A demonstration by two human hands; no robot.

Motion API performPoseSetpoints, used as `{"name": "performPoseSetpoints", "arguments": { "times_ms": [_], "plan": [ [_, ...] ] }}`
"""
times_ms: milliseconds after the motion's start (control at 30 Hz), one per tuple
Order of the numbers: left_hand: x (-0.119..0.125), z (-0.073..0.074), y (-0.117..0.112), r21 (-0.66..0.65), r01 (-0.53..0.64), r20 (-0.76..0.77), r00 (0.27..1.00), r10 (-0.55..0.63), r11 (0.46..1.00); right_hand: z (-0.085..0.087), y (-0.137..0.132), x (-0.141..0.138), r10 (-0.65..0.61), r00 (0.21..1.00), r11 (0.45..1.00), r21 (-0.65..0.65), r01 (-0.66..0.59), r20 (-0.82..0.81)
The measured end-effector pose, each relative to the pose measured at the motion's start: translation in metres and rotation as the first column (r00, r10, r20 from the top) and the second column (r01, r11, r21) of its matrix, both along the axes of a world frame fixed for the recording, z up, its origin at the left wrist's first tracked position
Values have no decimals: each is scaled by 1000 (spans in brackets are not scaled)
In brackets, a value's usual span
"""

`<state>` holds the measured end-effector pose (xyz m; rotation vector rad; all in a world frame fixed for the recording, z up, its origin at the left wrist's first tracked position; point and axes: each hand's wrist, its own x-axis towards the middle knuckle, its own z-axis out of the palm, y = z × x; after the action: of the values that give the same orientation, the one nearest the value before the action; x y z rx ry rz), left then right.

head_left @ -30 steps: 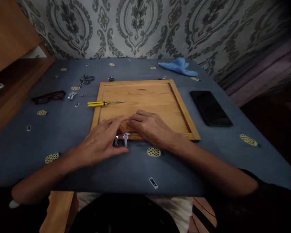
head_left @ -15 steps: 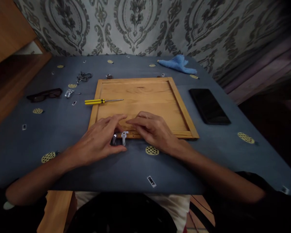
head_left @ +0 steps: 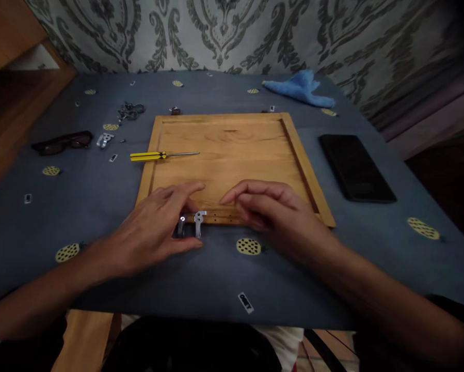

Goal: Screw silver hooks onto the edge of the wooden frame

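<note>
My left hand (head_left: 156,222) curls around a small silver metal bracket (head_left: 198,223) at the near edge of a framed wooden panel (head_left: 224,170), thumb below and fingers above. The bracket's holed tab lies on the frame rail, which has several small dark holes to the right. My right hand (head_left: 272,206) hovers over that rail, fingers closed in a pinch; anything between the fingertips is too small to make out. A yellow-handled screwdriver (head_left: 148,156) lies across the panel's left side, its shaft pointing right.
Left on the blue patterned tablecloth (head_left: 201,279) lie another silver bracket (head_left: 105,140), a small screw (head_left: 122,140), a cluster of metal pieces (head_left: 130,110) and dark glasses (head_left: 63,143). A black phone (head_left: 356,168) rests on the right. A blue cloth (head_left: 301,89) lies at the back.
My right hand has moved right, away from the bracket, uncovering more of the rail. My left hand stays around the bracket. The view has shifted slightly.
</note>
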<state>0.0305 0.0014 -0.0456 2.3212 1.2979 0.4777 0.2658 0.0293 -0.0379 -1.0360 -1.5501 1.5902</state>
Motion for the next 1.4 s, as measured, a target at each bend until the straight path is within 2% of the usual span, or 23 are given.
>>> {"name": "performPoseSetpoints", "arguments": {
  "times_ms": [33,100,200,400,600,700,867,1167,1400],
  "plan": [
    [0,0,0,-2,-2,0,1000,2,1000,-1,-2,2,-5,991,985,170,-17,132],
    [1,0,0,-6,-5,3,1000,5,1000,-4,-7,4,-33,945,903,414,-111,326],
    [2,0,1,-5,-9,7,1000,9,1000,-12,-10,6,-34,889,775,573,-265,457],
    [2,1,1,-27,-12,-4,1000,12,1000,-28,-5,9,-63,793,586,666,-462,606],
    [3,1,1,-30,-9,24,1000,10,1000,-29,-4,11,-92,686,481,635,-605,722],
    [4,1,2,-24,-20,16,1000,21,1000,-29,-3,12,-113,667,459,634,-622,737],
    [3,-1,2,-38,-47,18,999,47,998,-31,-2,14,-109,661,463,627,-627,742],
    [4,2,3,-11,-25,-23,999,25,1000,-30,-2,13,-130,627,456,608,-650,768],
    [5,1,4,2,-40,-35,999,40,999,-31,-2,13,-171,624,416,630,-656,763]
  ]
}}
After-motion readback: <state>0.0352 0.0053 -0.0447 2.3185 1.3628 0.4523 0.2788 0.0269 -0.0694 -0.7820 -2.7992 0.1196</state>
